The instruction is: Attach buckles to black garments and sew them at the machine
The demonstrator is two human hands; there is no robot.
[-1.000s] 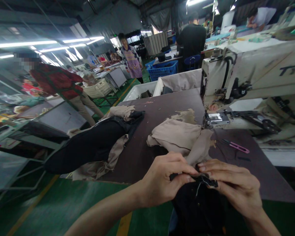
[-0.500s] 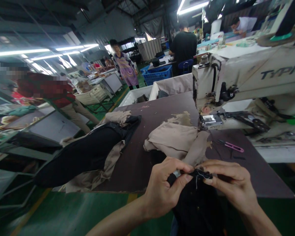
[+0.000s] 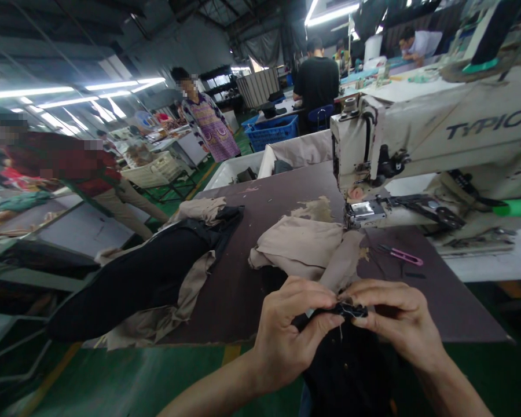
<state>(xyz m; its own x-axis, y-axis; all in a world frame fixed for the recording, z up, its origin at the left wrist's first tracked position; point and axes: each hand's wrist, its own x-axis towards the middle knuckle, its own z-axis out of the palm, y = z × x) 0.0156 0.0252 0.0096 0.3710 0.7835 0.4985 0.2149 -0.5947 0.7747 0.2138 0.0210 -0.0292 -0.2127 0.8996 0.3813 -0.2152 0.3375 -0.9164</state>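
Factory floor (image 3: pixel 91 370), green with a yellow line, benches and co-workers beyond. At far left, person in red top (image 3: pixel 65 156). Farther on, person in patterned apron (image 3: pixel 208 124), standing, facing the camera. Far centre, person in black shirt (image 3: pixel 316 81), back turned, blue crate (image 3: pixel 271 132) just left. White bin (image 3: pixel 232 171) just past the far edge of the table (image 3: pixel 238 301), dark brown top. On the right, cream sewing machine (image 3: pixel 417 139), metal plate (image 3: pixel 361 211) at the table's right side. Left part of table: black garment (image 3: pixel 130 278) with beige lining, long axis from near left to far right, near end over the table's left edge. Centre: bunched beige cloth (image 3: pixel 299 249), one strip pointing toward the hands, ending just beside them. Right of that, pink snips (image 3: pixel 402 256), flat on the table. At the near edge, black piece (image 3: pixel 347 370) held up, body hanging down past the table edge, gathered top edge running left to right, a pale thread (image 3: pixel 341 331) dangling. Left hand (image 3: pixel 297 330) in a narrow pinch on that edge's left part. Right hand (image 3: pixel 395 313), also narrow, pinching its right end, close beside the left.
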